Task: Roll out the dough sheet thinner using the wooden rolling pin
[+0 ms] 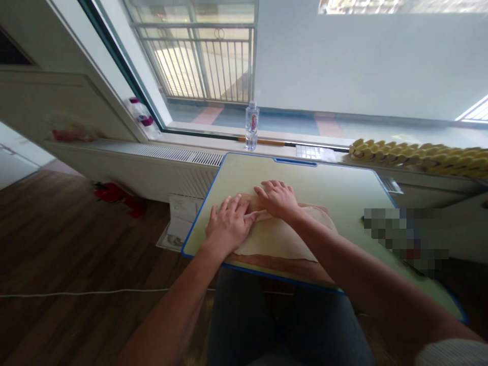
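Note:
A pale, thin sheet that looks like rolled-out dough [282, 239] lies on a brown wooden board [282, 265]. Its far part is folded or rolled into a narrow ridge beneath my hands. My left hand [229, 221] rests palm down at the sheet's left end, fingers spread, thumb along the ridge. Further right, my right hand [278, 198] presses flat on the far edge, fingers stretched forward. Whether anything lies inside the ridge is hidden by the hands. Under the board is a pale green tabletop [244, 173] with a blue rim.
A clear bottle [251, 127] stands on the windowsill behind the table. Yellow egg trays [415, 157] are stacked along the sill at right. A pixelated item [404, 241] lies on the table's right side. A red fire extinguisher [120, 198] is near the floor at left.

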The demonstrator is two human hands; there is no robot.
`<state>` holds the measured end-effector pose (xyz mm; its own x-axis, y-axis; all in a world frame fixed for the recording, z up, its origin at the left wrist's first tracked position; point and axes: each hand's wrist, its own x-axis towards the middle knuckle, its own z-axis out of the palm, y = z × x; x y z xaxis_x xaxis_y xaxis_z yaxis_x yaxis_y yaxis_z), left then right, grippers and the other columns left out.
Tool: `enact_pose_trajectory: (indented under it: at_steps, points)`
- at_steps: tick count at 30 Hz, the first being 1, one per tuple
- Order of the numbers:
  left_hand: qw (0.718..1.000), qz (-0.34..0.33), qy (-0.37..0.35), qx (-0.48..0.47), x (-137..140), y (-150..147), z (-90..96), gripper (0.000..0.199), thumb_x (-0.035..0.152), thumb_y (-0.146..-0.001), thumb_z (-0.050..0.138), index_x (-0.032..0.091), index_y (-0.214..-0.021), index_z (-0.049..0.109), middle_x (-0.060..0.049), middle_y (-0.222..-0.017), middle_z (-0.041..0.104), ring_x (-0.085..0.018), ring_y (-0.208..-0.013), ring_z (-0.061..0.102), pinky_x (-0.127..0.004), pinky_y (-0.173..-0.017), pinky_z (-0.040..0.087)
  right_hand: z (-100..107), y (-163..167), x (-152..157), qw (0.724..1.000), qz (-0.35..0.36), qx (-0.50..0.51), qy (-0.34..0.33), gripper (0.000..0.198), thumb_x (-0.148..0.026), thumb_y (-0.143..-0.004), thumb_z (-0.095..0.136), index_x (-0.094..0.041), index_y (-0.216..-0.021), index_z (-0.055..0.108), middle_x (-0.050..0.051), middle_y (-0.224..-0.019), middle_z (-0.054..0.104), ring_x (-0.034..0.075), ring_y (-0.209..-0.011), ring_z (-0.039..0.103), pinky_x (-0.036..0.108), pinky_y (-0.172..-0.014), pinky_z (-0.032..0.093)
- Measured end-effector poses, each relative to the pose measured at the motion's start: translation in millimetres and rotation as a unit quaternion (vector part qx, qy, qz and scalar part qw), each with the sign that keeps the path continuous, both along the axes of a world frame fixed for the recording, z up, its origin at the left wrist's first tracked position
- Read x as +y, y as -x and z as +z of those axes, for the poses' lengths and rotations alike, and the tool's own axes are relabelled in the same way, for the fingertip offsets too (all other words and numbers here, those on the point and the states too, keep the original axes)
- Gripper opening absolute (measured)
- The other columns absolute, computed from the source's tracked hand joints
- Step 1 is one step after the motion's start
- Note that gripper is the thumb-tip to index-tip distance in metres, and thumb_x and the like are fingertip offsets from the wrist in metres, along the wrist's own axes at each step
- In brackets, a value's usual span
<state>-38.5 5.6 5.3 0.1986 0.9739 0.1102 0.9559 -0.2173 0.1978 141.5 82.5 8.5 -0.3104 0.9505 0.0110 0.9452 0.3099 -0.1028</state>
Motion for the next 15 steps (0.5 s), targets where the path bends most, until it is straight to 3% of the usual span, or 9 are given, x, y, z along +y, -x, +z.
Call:
enact_pose_trajectory:
  at_steps: [6, 15]
  points:
    - [1.0, -0.002, 0.001, 0.0, 0, -1, 0.8, 0.056, 0.061, -0.107, 0.037, 0.034, -0.15, 0.061, -0.009, -0.166, 0.05, -0.038, -0.152, 0.043, -0.066, -0.121, 0.033, 3, 3, -1, 0.999, -0.03, 0.026, 0.006, 0.049, -0.052, -0.112, 0.03, -0.035, -0.148, 0.059, 0.009, -0.157, 0.056, 0.033, -0.141, 0.045, 0.056, -0.114, 0.038]
    - [0.998, -0.01, -0.047, -0.032, -55, -17, -6.4, 0.054, 0.052, -0.106, 0.047, 0.036, -0.157, 0.053, -0.007, -0.165, 0.052, -0.036, -0.153, 0.043, -0.067, -0.121, 0.032, -7, -17, -56, 0.998, -0.021, 0.036, -0.051, 0.049, -0.046, -0.111, 0.033, -0.025, -0.146, 0.06, 0.011, -0.151, 0.061, 0.03, -0.138, 0.047, 0.049, -0.117, 0.034]
